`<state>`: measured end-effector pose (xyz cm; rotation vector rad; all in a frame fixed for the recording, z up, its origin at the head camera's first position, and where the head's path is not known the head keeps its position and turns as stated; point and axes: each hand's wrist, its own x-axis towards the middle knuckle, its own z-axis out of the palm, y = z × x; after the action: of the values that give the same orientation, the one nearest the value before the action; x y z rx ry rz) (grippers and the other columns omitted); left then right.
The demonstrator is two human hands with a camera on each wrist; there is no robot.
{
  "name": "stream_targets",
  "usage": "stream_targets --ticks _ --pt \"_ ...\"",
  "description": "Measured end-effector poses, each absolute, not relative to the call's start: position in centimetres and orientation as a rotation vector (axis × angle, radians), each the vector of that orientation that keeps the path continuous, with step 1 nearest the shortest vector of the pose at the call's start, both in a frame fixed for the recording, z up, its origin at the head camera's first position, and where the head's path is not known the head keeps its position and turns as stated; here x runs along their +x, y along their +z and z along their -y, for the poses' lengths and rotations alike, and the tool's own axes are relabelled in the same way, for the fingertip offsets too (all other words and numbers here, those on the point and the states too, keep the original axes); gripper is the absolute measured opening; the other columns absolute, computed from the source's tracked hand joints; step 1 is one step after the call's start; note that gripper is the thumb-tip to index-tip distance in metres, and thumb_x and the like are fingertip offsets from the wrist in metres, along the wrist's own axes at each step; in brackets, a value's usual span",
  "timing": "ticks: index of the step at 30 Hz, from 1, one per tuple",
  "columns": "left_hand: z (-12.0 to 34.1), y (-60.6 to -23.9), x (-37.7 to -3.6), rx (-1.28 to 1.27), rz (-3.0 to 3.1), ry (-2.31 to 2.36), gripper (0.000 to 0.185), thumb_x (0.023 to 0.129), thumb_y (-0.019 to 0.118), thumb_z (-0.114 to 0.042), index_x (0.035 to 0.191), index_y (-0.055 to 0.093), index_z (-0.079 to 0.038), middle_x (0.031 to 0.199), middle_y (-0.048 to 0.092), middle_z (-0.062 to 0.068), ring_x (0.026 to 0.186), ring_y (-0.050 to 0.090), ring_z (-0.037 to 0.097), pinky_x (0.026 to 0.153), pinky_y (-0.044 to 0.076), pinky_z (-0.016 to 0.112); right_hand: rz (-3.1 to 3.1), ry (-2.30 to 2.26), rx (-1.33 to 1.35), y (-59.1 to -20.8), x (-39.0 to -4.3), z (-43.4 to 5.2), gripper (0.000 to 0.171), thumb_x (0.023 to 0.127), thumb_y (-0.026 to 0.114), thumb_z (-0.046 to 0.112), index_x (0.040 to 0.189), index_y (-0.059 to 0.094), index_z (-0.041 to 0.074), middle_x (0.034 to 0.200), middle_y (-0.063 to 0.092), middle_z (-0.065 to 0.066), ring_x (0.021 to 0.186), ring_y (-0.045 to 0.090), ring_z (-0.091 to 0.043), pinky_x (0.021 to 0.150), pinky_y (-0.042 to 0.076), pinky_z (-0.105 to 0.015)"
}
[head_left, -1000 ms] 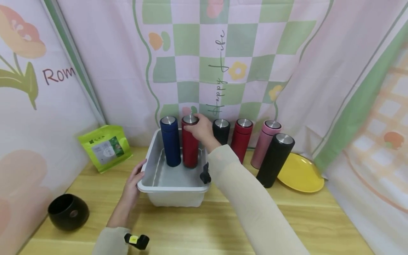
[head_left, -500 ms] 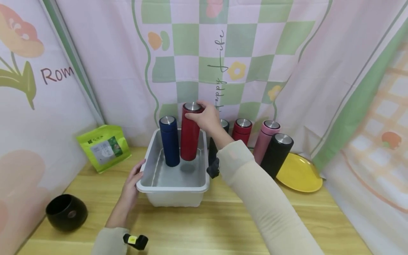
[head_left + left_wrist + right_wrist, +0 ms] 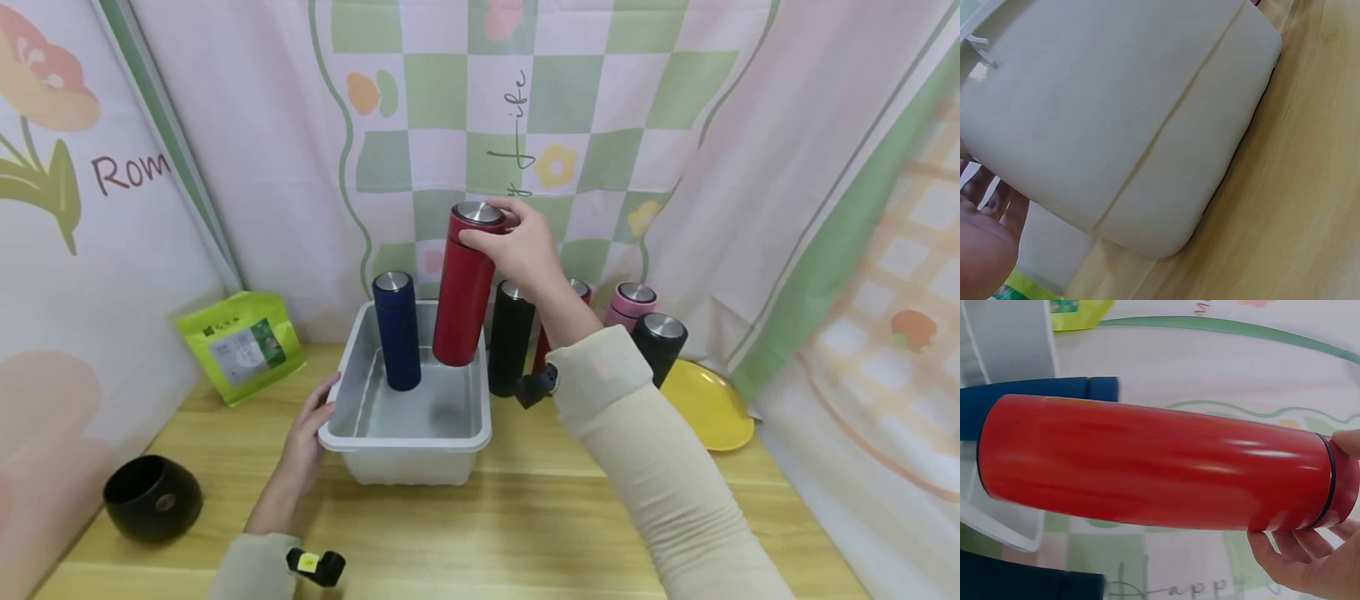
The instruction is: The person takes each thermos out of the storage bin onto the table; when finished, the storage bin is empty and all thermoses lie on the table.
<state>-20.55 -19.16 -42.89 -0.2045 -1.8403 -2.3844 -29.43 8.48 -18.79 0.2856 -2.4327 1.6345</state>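
My right hand [image 3: 525, 246] is gripping the red flask [image 3: 462, 287] by its cap, lifting straight up. My left hand [image 3: 306, 435], fingers relaxed, is steadying the tub [image 3: 405, 433] at 9 o'clock.

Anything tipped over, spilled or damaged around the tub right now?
Nothing stands out. The right hand holds the red flask slightly tilted above the grey tub; the blue flask stands upright inside, and the left hand rests on the rim. No spill shows.

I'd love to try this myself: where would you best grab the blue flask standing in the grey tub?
Probably round the cap end of the blue flask, coming from above. It stands upright against the far wall of the tub, whose walls surround its lower body, so only the top is free.
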Motion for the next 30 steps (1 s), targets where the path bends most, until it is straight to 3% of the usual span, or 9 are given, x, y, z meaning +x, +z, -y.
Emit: stream_targets --ticks 11,18,24,30 --pt "19.3 -43.0 -20.9 -0.187 1.845 -2.372 0.051 0.102 0.037 -0.011 0.152 0.031 -0.006 0.158 0.013 0.021 0.13 0.029 0.017 0.098 0.034 0.02 2.438 1.596 0.228 -17.1 -27.0 -12.2 0.064 0.085 0.075 0.031 0.144 0.049 0.026 0.135 0.048 -0.007 0.118 0.046 -0.024 0.092 0.044 -0.046" --pt "19.3 -43.2 -20.9 -0.206 1.839 -2.375 0.049 0.102 0.037 -0.012 0.151 0.035 -0.01 0.158 0.013 0.02 0.131 0.027 0.018 0.099 0.033 0.02 2.414 1.545 0.182 -17.7 -25.5 -15.2 0.064 0.085 0.075 0.032 0.143 0.05 0.025 0.135 0.049 -0.008 0.117 0.047 -0.026 0.093 0.044 -0.047" --pt "19.2 -43.1 -20.8 -0.21 1.824 -2.376 0.048 0.102 0.037 -0.011 0.15 0.038 -0.013 0.158 0.012 0.021 0.128 0.03 0.015 0.098 0.033 0.02 2.435 1.448 0.129 -19.6 -24.8 -17.4 0.068 0.086 0.074 0.034 0.146 0.046 0.019 0.135 0.05 -0.013 0.118 0.047 -0.031 0.092 0.046 -0.05" --pt "19.2 -42.9 -20.7 -0.19 1.853 -2.37 0.049 0.102 0.036 -0.012 0.151 0.036 -0.013 0.159 0.012 0.019 0.135 0.024 0.022 0.102 0.031 0.023 2.46 1.371 0.049 -23.1 -24.9 -19.3 0.068 0.086 0.073 0.033 0.145 0.047 0.014 0.135 0.051 -0.018 0.117 0.048 -0.035 0.091 0.046 -0.051"
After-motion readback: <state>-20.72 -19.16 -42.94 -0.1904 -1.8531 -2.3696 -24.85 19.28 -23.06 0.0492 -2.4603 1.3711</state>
